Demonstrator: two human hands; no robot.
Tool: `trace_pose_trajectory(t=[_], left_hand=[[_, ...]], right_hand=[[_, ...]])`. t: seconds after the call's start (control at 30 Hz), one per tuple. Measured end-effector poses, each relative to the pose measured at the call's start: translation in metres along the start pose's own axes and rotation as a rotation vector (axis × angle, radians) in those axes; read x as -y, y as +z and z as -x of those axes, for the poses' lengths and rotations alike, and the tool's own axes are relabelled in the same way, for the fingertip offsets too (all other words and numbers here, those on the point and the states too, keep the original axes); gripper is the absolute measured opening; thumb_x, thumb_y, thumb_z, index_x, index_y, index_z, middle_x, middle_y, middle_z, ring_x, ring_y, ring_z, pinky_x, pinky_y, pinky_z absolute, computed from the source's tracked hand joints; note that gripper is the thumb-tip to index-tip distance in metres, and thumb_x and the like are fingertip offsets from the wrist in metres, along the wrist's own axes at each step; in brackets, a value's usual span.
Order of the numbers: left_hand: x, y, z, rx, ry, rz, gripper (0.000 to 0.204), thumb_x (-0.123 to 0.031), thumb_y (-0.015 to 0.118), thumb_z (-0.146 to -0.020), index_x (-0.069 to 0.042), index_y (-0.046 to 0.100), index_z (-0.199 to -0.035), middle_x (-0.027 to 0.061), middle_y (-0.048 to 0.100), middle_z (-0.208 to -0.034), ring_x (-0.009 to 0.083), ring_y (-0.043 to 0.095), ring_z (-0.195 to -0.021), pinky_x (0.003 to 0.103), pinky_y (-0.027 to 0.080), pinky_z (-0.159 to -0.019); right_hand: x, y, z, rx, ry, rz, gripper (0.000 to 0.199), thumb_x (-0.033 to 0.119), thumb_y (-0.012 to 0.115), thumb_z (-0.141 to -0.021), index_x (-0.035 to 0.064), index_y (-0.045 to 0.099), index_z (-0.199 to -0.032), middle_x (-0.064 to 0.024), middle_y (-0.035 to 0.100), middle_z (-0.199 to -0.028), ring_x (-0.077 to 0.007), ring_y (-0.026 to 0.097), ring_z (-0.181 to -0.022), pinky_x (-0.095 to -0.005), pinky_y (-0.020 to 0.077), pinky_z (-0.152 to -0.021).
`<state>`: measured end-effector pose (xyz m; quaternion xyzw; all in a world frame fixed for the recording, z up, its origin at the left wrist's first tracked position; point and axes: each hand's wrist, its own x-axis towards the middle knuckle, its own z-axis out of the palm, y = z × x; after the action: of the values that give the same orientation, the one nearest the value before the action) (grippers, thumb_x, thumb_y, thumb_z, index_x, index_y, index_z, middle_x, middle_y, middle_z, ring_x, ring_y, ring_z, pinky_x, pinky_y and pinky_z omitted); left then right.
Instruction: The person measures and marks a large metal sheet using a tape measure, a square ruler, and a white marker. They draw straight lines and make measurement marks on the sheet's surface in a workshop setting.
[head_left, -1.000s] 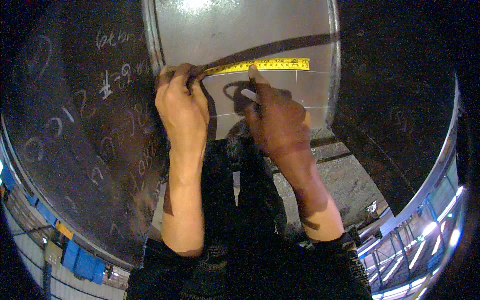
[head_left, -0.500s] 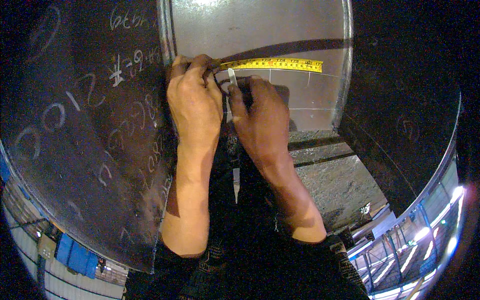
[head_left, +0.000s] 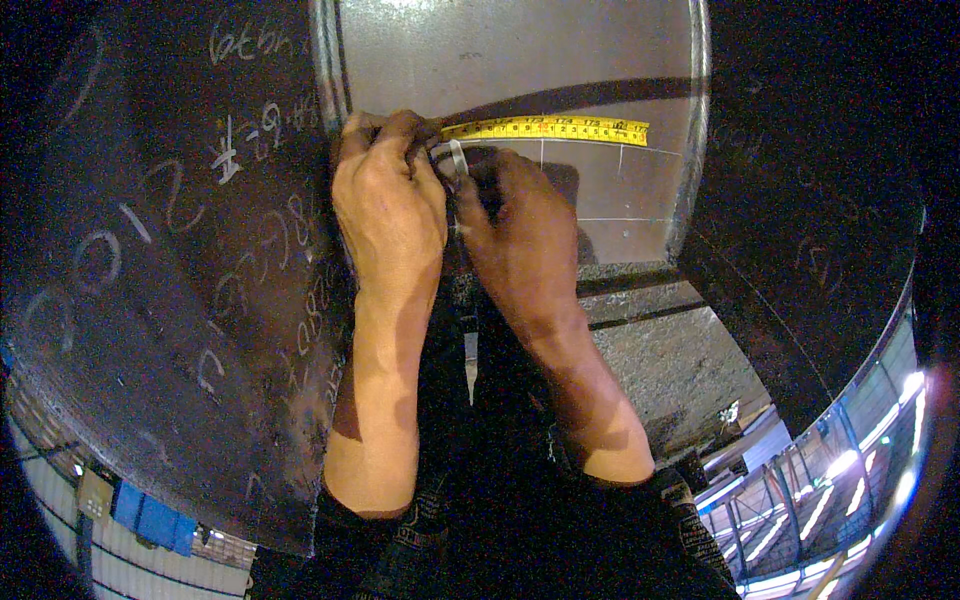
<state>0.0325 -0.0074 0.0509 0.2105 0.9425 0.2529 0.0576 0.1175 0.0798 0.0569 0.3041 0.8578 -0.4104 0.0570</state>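
— Yellow tape measure [head_left: 545,129] lies flat across the grey steel plate [head_left: 520,60], running right from the left hand [head_left: 390,205] to a spot short of the plate's right edge.

— Who holds it down?

— The left hand, curled over the tape's near end at the plate's left edge, fingers pressed tight on it.

— And the right hand [head_left: 515,235]?

— Just right of the left hand, touching it. Its fingers are pinched shut on a small white marker [head_left: 457,158], whose tip sits just below the tape on the plate.

— Any marks on the plate?

— Thin pale lines [head_left: 610,185] below the tape, one running down and two running across, to the right of the right hand.

— What stands left of the plate?

— A big dark curved steel sheet [head_left: 150,300] with white chalk scrawl [head_left: 250,130] on it. Another dark curved steel surface [head_left: 800,200] stands right of the plate.

— Any containers?

— I cannot make one out. Below the plate there is rough grey floor [head_left: 670,360], and dark sleeves [head_left: 680,510] near the lower edge.
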Motion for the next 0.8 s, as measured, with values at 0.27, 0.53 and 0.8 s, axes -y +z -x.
trace_pose_trajectory(t=[0.27, 0.53, 0.8], left_hand=[[-0.004, 0.003, 0.003, 0.031, -0.051, 0.064, 0.025, -0.002, 0.067, -0.079, 0.005, 0.071, -0.103, 0.0263, 0.069, -0.098, 0.0438, 0.065, -0.097, 0.046, 0.051, -0.089], [-0.009, 0.010, 0.004, -0.028, 0.006, 0.011, 0.024, -0.002, 0.067, -0.080, 0.004, 0.070, -0.103, 0.0258, 0.068, -0.100, 0.0432, 0.065, -0.097, 0.045, 0.051, -0.087], [-0.026, 0.007, 0.034, 0.046, -0.093, 0.155, 0.012, -0.001, 0.065, -0.083, -0.001, 0.068, -0.095, 0.0209, 0.062, -0.095, 0.0430, 0.059, -0.096, 0.048, 0.047, -0.085]], right_hand=[[0.018, -0.029, 0.000, 0.118, 0.056, 0.091, 0.017, 0.017, 0.068, -0.087, 0.0012, 0.063, -0.093, -0.0215, 0.067, -0.088, -0.0437, 0.064, -0.083, -0.0474, 0.0518, -0.074], [0.032, -0.108, 0.041, 0.440, 0.166, 0.212, 0.020, 0.018, 0.067, -0.087, 0.0021, 0.061, -0.097, -0.0240, 0.066, -0.091, -0.0465, 0.063, -0.082, -0.0514, 0.0505, -0.073], [-0.039, -0.104, 0.069, 0.163, 0.166, 0.152, 0.024, 0.012, 0.060, -0.093, 0.0007, 0.056, -0.115, -0.0260, 0.064, -0.100, -0.0484, 0.060, -0.094, -0.0494, 0.0498, -0.079]])
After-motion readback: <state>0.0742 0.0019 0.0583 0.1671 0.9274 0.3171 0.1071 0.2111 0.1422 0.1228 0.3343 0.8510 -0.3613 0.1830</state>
